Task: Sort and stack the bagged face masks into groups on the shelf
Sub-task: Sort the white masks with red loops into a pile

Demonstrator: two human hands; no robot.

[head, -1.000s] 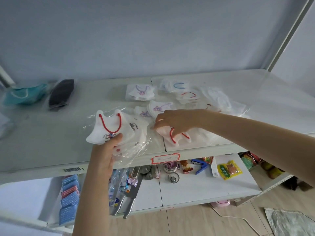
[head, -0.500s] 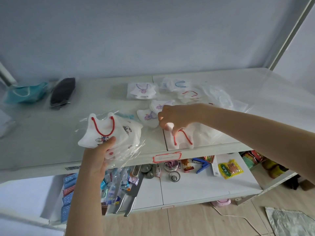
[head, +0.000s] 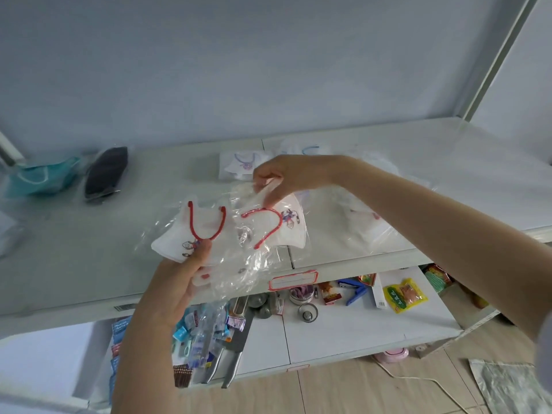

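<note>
**Legible text:** none. The red-bordered label (head: 293, 279) on the front edge of the top shelf (head: 74, 264) shows only faint lines. The barcode sticker (head: 124, 308), far left of the label on the same edge, is too small to read. So is the print on the yellow packet (head: 404, 295), below and right of the label.

**Hands: 2.**
- The left hand (head: 176, 282), just left of the label and in front of the shelf edge, grips the held stack (head: 203, 231) of bagged white masks, thumb on top. The top mask shows one red ear loop and a small cartoon print. At least one more bag lies under it; the exact count cannot be told.
- The right hand (head: 283, 177), above the label, pinches the upper edge of the single bagged mask (head: 280, 225), which also has a red loop. Its plastic overlaps that of the stack.

**On the top shelf:**
- Above the label, toward the wall: 1 purple-loop mask (head: 242, 164) and 1 blue-loop mask (head: 310, 149), the latter partly hidden by the right hand.
- Right of the label: 1 loose pile (head: 367, 231) of bagged white masks, count indeterminate.
- Far left of the label, side by side: 1 black mask (head: 106, 171) and 1 teal mask (head: 41, 177), each bagged.

**Below the label, on the lower shelf:**
- 1 blue clip (head: 354, 289).
- At least 2 steel knives (head: 233, 354).
</note>
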